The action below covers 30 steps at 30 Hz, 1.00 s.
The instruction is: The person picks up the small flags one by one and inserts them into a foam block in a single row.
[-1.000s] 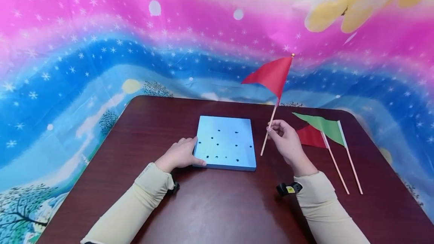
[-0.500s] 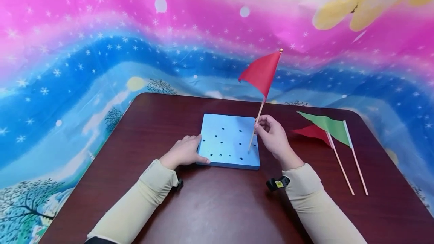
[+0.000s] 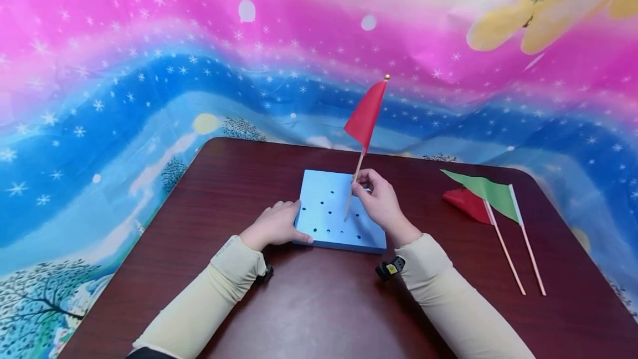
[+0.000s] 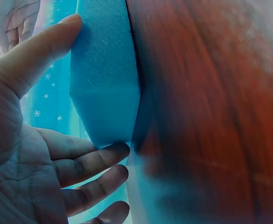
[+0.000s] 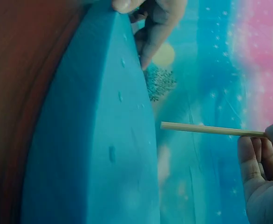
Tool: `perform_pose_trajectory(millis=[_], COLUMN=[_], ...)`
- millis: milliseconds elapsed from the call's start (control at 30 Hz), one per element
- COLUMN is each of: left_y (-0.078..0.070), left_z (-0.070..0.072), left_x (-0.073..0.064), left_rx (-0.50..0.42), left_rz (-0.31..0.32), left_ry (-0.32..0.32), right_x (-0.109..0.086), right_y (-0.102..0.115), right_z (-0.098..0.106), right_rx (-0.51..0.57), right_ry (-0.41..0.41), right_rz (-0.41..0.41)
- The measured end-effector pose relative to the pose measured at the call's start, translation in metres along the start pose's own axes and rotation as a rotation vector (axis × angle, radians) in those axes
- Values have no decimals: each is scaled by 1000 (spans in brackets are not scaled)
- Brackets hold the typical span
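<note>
1. One red flag (image 3: 368, 118) tilts above the blue board (image 3: 315, 186), stick (image 3: 360, 165) pinched in the right grip (image 3: 381, 198).
2. Left grip (image 3: 273, 225), fingers spread, touches the board's corner.
3. Green flag (image 3: 492, 193) and second red flag (image 3: 467, 205) lie on the desk (image 3: 309, 303).

The left hand (image 3: 274, 225) grips the near left corner of the board (image 3: 317, 184), thumb (image 4: 43, 52) on its near edge, fingers (image 4: 91, 163) at its left side. The right hand (image 3: 377, 199) hangs above the board's right part, thumb and fingertips pinched together. Both forearms (image 3: 199, 292) slant toward the board.
</note>
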<state>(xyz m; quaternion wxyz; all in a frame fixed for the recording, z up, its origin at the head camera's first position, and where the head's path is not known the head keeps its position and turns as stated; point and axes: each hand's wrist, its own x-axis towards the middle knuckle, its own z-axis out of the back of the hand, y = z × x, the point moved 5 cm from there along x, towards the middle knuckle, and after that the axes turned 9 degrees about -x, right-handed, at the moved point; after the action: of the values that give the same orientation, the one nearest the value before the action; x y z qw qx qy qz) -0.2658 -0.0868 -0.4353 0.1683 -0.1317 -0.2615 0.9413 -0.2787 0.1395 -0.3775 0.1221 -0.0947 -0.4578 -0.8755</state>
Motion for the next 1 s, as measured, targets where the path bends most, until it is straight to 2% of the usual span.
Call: perform_pose_trajectory(millis=[333,600,1000], left_y=[5,-2,-4], left_z=[0,3,1], left_x=[-1,1,3], left_rx=[19,27,33], left_rz=[23,8,12], left_ry=[-4,6,3], right_x=[7,14,18], right_y=[9,16,21], right_z=[-21,-38,-64], right_rx=[26,39,66], right_ry=[28,18,10], right_rz=[29,47,129])
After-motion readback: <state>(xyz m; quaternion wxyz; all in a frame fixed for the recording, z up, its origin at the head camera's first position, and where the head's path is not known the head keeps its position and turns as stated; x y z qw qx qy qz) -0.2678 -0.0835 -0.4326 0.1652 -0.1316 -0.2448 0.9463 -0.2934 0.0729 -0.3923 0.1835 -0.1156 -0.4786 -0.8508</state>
